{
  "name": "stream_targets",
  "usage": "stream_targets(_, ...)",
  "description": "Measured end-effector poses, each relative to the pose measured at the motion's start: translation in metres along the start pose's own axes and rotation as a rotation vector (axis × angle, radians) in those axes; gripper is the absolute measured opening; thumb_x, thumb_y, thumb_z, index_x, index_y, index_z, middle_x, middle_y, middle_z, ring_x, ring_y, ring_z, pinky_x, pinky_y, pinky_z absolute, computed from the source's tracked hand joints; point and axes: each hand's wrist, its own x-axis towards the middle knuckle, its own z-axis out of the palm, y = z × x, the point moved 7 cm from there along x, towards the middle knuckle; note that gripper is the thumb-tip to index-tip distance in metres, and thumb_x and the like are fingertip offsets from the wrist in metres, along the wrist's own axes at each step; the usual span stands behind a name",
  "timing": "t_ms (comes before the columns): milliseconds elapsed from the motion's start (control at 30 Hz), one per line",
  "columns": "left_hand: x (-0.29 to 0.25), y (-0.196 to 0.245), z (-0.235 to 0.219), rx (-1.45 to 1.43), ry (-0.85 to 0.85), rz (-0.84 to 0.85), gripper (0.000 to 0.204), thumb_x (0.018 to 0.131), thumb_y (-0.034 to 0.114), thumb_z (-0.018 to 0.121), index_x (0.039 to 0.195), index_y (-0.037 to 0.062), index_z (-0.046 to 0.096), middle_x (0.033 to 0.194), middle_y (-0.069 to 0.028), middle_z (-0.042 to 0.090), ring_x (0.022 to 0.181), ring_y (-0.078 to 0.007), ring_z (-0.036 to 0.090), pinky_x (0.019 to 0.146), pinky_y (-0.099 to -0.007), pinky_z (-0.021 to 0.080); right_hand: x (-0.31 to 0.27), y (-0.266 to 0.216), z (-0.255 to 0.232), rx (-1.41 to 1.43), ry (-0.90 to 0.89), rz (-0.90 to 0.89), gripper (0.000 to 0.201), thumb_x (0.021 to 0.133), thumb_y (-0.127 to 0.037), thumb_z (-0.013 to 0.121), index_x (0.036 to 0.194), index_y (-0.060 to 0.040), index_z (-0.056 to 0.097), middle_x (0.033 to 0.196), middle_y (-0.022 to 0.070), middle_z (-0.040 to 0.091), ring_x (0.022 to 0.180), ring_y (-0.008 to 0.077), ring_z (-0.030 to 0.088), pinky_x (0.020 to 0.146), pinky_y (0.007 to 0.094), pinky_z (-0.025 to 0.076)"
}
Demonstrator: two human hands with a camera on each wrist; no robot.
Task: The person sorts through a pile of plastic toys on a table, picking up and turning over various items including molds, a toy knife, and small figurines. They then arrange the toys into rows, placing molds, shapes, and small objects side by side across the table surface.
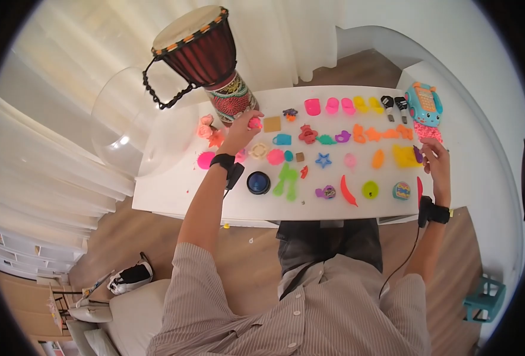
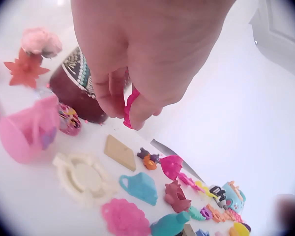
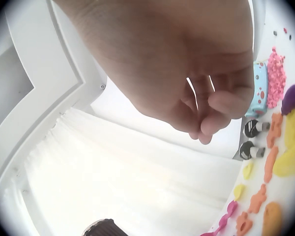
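My left hand pinches a small bright pink piece between thumb and fingers, close in front of the drum's base. Its kind is mostly hidden by the fingers. Below the hand, in the left wrist view, are a pink cup, a cream ring-shaped toy, a flat tan square and a blue cup-like toy. My right hand hangs at the table's right side with loosely bent fingers and nothing in them. Nearest to it are a purple eggplant-like toy and a yellow piece.
A tall djembe drum stands at the table's back left, beside artificial flowers. Rows of small colourful toys cover the white table. A blue toy telephone sits at the back right, near pink bits.
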Motion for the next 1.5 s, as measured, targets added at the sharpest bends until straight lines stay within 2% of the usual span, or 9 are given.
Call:
stream_targets(233, 0.07, -0.021, 0.059, 0.077, -0.021, 0.052, 0.036, 0.084, 0.002, 0.072, 0.118, 0.0052, 0.059, 0.105, -0.0138, 0.075, 0.097, -0.0317, 0.073, 0.084, -0.0398, 0.057, -0.022, 0.016, -0.066, -0.08, 0.131, 0.08, 0.02, 0.103, -0.016, 0.061, 0.119, -0.0081, 0.071, 0.089, -0.0003, 0.064, 0.061, 0.0026, 0.051, 0.048, 0.0184, 0.036)
stream_targets(300, 0.078, -0.027, 0.07, 0.068, -0.098, -0.053, 0.041, 0.082, 0.004, 0.073, 0.121, 0.0048, 0.058, 0.111, -0.0108, 0.072, 0.097, -0.024, 0.069, 0.086, -0.0355, 0.055, -0.024, 0.022, -0.076, -0.098, 0.131, 0.11, 0.02, 0.103, -0.016, 0.061, 0.119, -0.008, 0.071, 0.089, -0.0001, 0.064, 0.061, 0.0028, 0.051, 0.048, 0.0185, 0.036)
stream_targets(433, 0.08, -0.035, 0.093, 0.097, -0.203, -0.184, 0.044, 0.082, 0.005, 0.072, 0.123, 0.0046, 0.055, 0.113, -0.0122, 0.072, 0.096, -0.0263, 0.07, 0.084, -0.038, 0.057, -0.025, 0.031, -0.082, -0.105, 0.126, 0.146, 0.021, 0.103, -0.016, 0.061, 0.118, -0.007, 0.071, 0.09, 0.0003, 0.064, 0.062, 0.0032, 0.052, 0.048, 0.0182, 0.036)
stream_targets(600, 0.078, -0.031, 0.094, 0.099, -0.099, -0.159, 0.048, 0.082, 0.007, 0.078, 0.122, 0.007, 0.052, 0.111, -0.0162, 0.075, 0.102, -0.0363, 0.073, 0.086, -0.0442, 0.058, -0.02, 0.034, -0.078, -0.091, 0.111, 0.136, 0.021, 0.103, -0.017, 0.061, 0.118, -0.0068, 0.071, 0.09, 0.0004, 0.064, 0.063, 0.0032, 0.052, 0.048, 0.0182, 0.036)
stream_targets(1033, 0.078, -0.064, 0.093, -0.036, -0.048, -0.075, 0.061, 0.077, 0.004, 0.076, 0.134, 0.0073, 0.055, 0.112, -0.0151, 0.071, 0.099, -0.0326, 0.069, 0.088, -0.0406, 0.057, 0.007, 0.057, -0.094, 0.022, 0.143, 0.089, 0.022, 0.104, -0.022, 0.062, 0.118, -0.008, 0.071, 0.089, -0.0013, 0.06, 0.062, 0.0022, 0.047, 0.048, 0.0185, 0.032)
stream_targets(1167, 0.054, -0.017, 0.048, 0.055, 0.052, 0.096, 0.05, 0.079, 0.0, 0.074, 0.128, 0.0055, 0.063, 0.116, -0.0109, 0.068, 0.1, -0.0266, 0.069, 0.088, -0.0359, 0.056, 0.019, 0.088, -0.106, 0.183, 0.21, 0.087, 0.023, 0.104, -0.025, 0.063, 0.115, -0.0062, 0.07, 0.086, -0.0037, 0.057, 0.059, 0.0005, 0.042, 0.048, 0.0185, 0.025)
stream_targets(1300, -0.01, -0.029, -0.007, -0.406, 0.046, -0.377, 0.026, 0.095, 0.0, 0.067, 0.12, 0.004, 0.068, 0.114, -0.0056, 0.071, 0.103, -0.0173, 0.069, 0.09, -0.0305, 0.055, 0.03, 0.112, -0.116, 0.287, 0.297, 0.062, 0.026, 0.105, -0.029, 0.063, 0.112, -0.0049, 0.07, 0.08, -0.0051, 0.056, 0.058, -0.0001, 0.039, 0.049, 0.0184, 0.023)
stream_targets(1367, -0.044, -0.036, -0.05, -0.129, 0.219, -0.211, 0.021, 0.1, 0.005, 0.065, 0.121, 0.0033, 0.067, 0.112, -0.0051, 0.072, 0.103, -0.0163, 0.068, 0.089, -0.0301, 0.055, 0.036, 0.118, -0.118, 0.307, 0.305, 0.046, 0.027, 0.105, -0.03, 0.063, 0.108, -0.0047, 0.07, 0.079, -0.0053, 0.056, 0.058, 0.0, 0.039, 0.049, 0.0186, 0.023)
stream_targets(1500, -0.127, -0.045, -0.103, -0.399, 0.828, -0.324, 0.016, 0.101, 0.01, 0.051, 0.099, 0.0023, 0.065, 0.095, -0.0065, 0.068, 0.078, -0.0112, 0.057, 0.07, -0.0261, 0.047, 0.051, 0.145, -0.13, 0.423, 0.389, 0.029, 0.025, 0.105, -0.028, 0.063, 0.097, -0.005, 0.068, 0.076, -0.0048, 0.054, 0.056, 0.001, 0.039, 0.047, 0.02, 0.024)
